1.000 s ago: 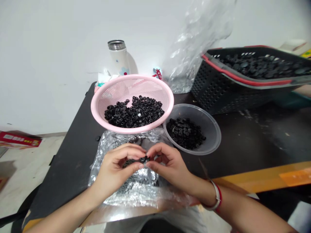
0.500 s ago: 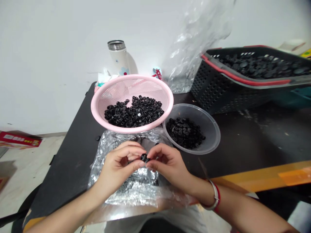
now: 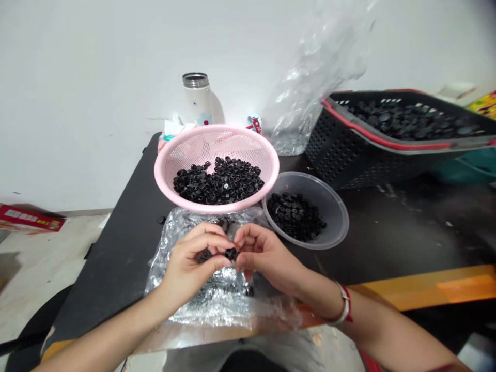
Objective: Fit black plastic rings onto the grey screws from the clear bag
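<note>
My left hand [image 3: 196, 261] pinches a small round black part [image 3: 231, 253] between thumb and fingertips. From the other side my right hand [image 3: 267, 256] closes thumb and fingers at the same part; its exact contact is partly hidden. Both hands are over a clear plastic bag [image 3: 228, 310] with black pieces in it. Just beyond, a pink colander [image 3: 217, 208] holds many small black ring-like parts [image 3: 217, 181]. To its right, a clear plastic bowl [image 3: 336, 227] contains smaller black pieces [image 3: 294, 214].
A black perforated basket [image 3: 329, 150] with a red-trimmed handle, full of black parts, stands at the right. Behind the colander are a white bottle [image 3: 198, 103] without a lid and tissues [image 3: 176, 125]. Clear plastic film [image 3: 298, 103] rises by the wall. One loose black piece [image 3: 161, 220] lies on the dark table [image 3: 127, 206].
The view has tilted up slightly and shifted. My hands stay together at the small black part, and the right-hand fingers have shifted a little around it.
</note>
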A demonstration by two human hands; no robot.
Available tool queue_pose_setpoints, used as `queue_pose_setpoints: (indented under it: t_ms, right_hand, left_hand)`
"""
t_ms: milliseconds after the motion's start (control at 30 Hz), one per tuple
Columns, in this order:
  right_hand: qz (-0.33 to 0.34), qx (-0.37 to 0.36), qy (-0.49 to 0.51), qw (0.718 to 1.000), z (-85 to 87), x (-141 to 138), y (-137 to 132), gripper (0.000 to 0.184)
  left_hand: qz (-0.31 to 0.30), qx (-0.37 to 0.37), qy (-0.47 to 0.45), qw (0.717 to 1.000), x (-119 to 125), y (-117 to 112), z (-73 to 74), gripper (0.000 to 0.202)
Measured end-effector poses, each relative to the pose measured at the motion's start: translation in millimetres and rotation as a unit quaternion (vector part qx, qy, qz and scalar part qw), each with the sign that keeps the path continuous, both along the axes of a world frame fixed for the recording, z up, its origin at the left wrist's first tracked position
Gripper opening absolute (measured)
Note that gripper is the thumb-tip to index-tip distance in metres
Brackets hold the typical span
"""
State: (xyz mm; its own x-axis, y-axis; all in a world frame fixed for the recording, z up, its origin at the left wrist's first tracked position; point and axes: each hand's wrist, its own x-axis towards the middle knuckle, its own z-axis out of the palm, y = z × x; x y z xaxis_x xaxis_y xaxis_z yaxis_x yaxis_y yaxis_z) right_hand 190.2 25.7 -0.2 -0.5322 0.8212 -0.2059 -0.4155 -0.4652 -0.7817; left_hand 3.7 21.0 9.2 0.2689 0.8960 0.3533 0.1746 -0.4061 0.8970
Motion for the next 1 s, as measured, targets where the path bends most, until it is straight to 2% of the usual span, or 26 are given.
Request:
queue_pose_setpoints:
  t_ms: [133, 200, 367, 633, 700, 800, 900, 1000]
  right_hand:
    - [0.094, 0.01, -0.022, 0.995, 1.4, 3, 6, 0.033]
    - [0.11, 0.028, -0.028, 0.993, 1.0, 4, 8, 0.032]
    - [0.066, 0.075, -0.019, 0.995, -2.5, 2, 6, 0.034]
    - [0.019, 0.096, -0.037, 0.995, -10.5, 0, -6, 0.025]
    - [0.006, 0.112, -0.053, 0.992, -9.7, -1, -8, 0.02]
    - [-0.016, 0.151, -0.079, 0.985, -8.5, -2, -10, 0.023]
    - [-0.006, 0.162, -0.09, 0.983, -8.0, 0, -9, 0.02]
    - [0.018, 0.182, -0.127, 0.975, -3.5, 8, -4, 0.026]
  left_hand:
    - [0.01, 0.043, 0.003, 0.999, -3, 2, -5.2, 0.011]
    - [0.006, 0.043, 0.002, 0.999, -3, 3, -6.2, 0.01]
    - [-0.017, 0.044, 0.021, 0.999, 1, 3, -4.3, 0.022]
    - [-0.02, 0.065, 0.013, 0.998, 6, -6, -7.6, 0.028]
    - [-0.019, 0.069, 0.006, 0.997, 8, -9, -9.5, 0.029]
    - [-0.015, 0.075, -0.009, 0.997, 10, -11, -11.3, 0.026]
    - [-0.003, 0.059, -0.008, 0.998, 11, -10, -9.5, 0.023]
    - [0.001, 0.013, 0.024, 1.0, 8, -3, -2.9, 0.02]
